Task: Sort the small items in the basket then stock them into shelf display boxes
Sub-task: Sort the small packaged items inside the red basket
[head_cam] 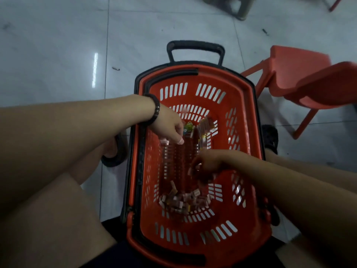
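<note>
A red plastic basket with black rim and handle stands on the floor between my knees. Several small pinkish-brown wrapped items lie heaped at its near end. A few colourful packets lie at the far end. My left hand, with a dark bead bracelet on the wrist, reaches in from the left and pinches a small pink item at its fingertips. My right hand comes in from the right with fingers curled around several small pinkish items; the blur hides how many.
Two red plastic chairs stand to the right of the basket. A grey stool leg shows at the top. The floor is pale glossy tile. My bare knees flank the basket, and a black sandal sits by its right side.
</note>
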### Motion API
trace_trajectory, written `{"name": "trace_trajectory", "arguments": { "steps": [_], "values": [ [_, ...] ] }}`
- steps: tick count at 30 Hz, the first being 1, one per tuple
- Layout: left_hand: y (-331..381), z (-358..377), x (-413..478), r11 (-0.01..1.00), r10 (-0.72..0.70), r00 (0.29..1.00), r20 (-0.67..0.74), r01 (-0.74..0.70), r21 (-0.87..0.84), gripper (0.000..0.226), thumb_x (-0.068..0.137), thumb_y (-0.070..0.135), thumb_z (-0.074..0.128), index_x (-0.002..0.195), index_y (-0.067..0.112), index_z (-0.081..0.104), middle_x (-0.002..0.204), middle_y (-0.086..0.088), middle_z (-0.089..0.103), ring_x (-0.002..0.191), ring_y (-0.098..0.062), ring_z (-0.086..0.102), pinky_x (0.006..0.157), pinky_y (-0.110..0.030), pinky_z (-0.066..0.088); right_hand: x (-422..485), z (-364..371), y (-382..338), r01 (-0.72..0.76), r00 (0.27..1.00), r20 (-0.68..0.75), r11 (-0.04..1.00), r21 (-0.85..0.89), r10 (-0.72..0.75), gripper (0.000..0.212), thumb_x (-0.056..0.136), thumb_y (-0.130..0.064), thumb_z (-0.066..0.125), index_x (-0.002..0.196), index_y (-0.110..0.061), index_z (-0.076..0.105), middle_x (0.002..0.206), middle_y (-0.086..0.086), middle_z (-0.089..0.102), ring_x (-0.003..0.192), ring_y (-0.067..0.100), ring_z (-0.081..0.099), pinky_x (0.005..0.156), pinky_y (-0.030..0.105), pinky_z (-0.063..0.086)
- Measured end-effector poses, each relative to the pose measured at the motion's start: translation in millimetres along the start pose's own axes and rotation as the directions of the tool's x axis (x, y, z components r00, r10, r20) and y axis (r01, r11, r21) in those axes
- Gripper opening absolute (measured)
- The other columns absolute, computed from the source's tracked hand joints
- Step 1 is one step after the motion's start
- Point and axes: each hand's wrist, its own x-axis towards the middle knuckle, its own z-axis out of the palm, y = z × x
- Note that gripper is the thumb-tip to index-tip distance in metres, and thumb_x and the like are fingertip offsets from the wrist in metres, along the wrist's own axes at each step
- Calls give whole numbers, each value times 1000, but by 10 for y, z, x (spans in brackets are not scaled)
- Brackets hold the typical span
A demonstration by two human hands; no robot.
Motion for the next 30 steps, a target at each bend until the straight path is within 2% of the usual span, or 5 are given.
{"name": "trace_trajectory", "arguments": {
  "steps": [7,16,20,25,30],
  "values": [
    [287,72,-112,714,-6,991,-131,-88,-694,44,97,48,68,129,19,63,121,-8,71,96,-25,79,92,-46,63,-1002,-507,-223,290,944,-254,901,324,-213,15,99,-18,71,111,-10,74,103,8,79,91,24,77,85,39,65],
    [413,-175,-221,525,-88,902,-424,-319,-789,19,93,14,76,112,12,74,99,-10,80,92,-28,79,86,-39,64,-1495,-858,-239,423,869,-402,857,296,-290,13,98,-15,71,110,-11,75,97,4,79,87,16,77,79,28,62],
    [385,-366,-258,694,-145,740,-657,-398,-600,8,97,20,74,104,17,77,88,-3,80,76,-17,79,71,-28,64,-1663,-1027,-209,424,785,-605,828,367,-134,13,98,-18,71,109,-14,75,92,3,80,80,12,79,70,22,62],
    [394,-354,-290,463,-106,842,-529,-429,-776,18,97,21,71,110,11,78,101,-12,79,84,-22,76,73,-28,62,-1730,-1065,-113,601,685,-728,551,579,18,26,97,-4,70,122,-10,72,101,10,80,86,19,81,66,20,61],
    [495,-303,-215,391,-110,845,-524,-447,-804,21,98,21,71,112,7,75,95,-17,77,82,-24,74,79,-36,60,-1573,-1032,-191,634,669,-743,503,587,22,25,94,1,72,117,-9,75,103,12,80,93,27,80,87,41,66]
  ]
}}
